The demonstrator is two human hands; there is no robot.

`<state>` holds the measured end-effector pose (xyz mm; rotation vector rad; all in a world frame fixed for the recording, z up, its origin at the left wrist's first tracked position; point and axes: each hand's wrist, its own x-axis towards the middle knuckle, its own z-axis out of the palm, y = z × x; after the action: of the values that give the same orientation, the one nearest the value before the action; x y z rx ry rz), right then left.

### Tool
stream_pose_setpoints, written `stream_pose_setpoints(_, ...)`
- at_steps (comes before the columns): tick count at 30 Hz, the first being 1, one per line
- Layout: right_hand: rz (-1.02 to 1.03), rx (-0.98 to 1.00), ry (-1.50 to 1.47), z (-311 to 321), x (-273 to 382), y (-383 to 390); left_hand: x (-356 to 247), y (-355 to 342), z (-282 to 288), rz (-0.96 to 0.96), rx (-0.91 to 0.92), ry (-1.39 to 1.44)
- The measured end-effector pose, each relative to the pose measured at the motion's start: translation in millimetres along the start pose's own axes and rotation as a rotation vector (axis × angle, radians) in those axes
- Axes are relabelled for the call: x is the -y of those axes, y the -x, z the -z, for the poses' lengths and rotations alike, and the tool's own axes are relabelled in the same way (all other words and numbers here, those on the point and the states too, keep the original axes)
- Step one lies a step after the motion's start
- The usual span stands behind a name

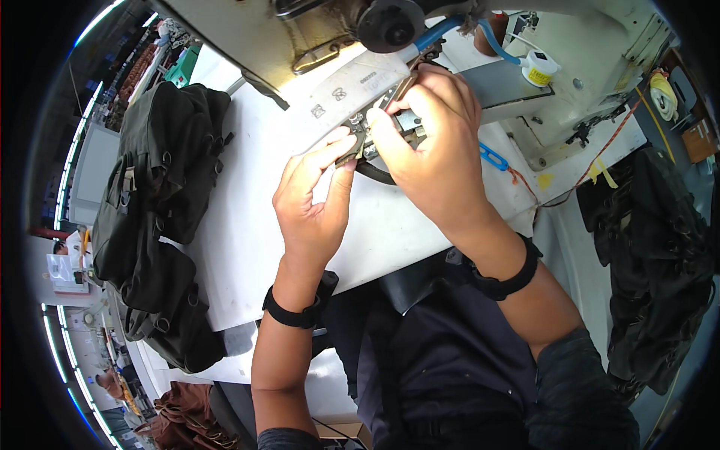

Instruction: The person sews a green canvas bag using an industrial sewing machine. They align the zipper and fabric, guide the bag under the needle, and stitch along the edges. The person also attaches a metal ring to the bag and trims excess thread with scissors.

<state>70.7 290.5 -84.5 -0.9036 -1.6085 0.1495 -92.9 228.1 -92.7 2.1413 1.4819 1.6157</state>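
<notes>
Both my hands work close to the needle area of a sewing machine (349, 86). My left hand (315, 187) is closed in a pinch, thumb and fingertips on the end of a small dark olive fabric piece (349, 155) beside the presser foot. My right hand (442, 142) is curled over the other side of the metal parts, thumb and fingers bent inward. What its fingertips grip is hidden behind them. A dark curved band (375, 174) shows below the needle area, between the hands.
Dark bags (161, 187) are heaped on the left of the white table (255, 195); more dark bags (652, 262) hang at the right. A blue plastic tool (493, 156) and orange cord lie right of my right hand. A brown thread cone (490, 37) stands behind.
</notes>
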Motion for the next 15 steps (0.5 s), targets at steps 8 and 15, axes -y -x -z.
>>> stream_pose_setpoints(8,-0.104,0.056,-0.089,31.0,12.6,26.4,-12.4,-3.1,3.4,-0.304,-0.048,-0.283)
stream_pose_setpoints(15,-0.746,0.459,-0.942,35.1,19.4,28.2,-13.9,2.1,4.1,-0.331,-0.022,-0.254)
